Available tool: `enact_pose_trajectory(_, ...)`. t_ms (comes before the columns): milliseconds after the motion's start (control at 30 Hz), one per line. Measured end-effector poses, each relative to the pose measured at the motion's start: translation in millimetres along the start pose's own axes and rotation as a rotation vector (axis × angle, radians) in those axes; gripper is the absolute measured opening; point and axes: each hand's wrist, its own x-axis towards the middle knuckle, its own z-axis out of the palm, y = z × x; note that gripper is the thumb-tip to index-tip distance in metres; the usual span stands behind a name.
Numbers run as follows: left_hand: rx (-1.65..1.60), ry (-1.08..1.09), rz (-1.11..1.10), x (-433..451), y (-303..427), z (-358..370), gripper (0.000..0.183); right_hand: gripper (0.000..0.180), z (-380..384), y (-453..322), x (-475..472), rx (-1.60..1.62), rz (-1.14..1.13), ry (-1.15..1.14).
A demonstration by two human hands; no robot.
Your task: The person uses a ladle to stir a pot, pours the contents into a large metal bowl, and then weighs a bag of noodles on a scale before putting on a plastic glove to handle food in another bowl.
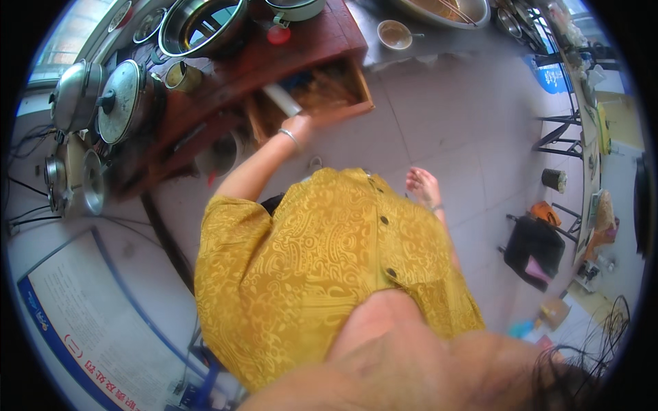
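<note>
My left hand (298, 128), with a bracelet at the wrist, is at the front of a pulled-out wooden drawer (344, 117). Its fingers close around the near end of a pale elongated object (281, 99), which reaches over the drawer; blur hides what it is. Brown and blue contents, too blurred to name, lie inside the drawer. My right hand (422, 186) hangs beside my yellow patterned shirt (329, 246), fingers loosely curled and a little apart, with nothing seen in it.
On the red wooden table (318, 46) stand a large steel basin (203, 51), a lidded pot (119, 103) and a tin can (183, 77). A bowl (395, 35) sits on the metal counter to the right. A black chair (533, 251) is at the right, a printed board (97, 318) at lower left.
</note>
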Motion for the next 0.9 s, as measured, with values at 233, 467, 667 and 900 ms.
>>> enact_pose_trajectory(233, -0.05, 0.323, -0.095, 61, 2, -17, 0.029, 0.02, -5, -3, -7, -0.004, -0.012, 0.05)
enact_pose_trajectory(467, -0.12, 0.349, -0.093, 115, 1, -20, 0.023, 0.02, -14, 5, -28, 0.043, -0.03, 0.121)
enact_pose_trajectory(667, -0.687, 0.49, 0.169, 57, 4, -83, 0.018, 0.02, -7, 5, -15, 0.005, -0.042, 0.088)
enact_pose_trajectory(900, -1.348, 0.201, 0.335, 7, 44, -141, 0.017, 0.024, 108, -93, 17, -0.249, -0.274, -0.153)
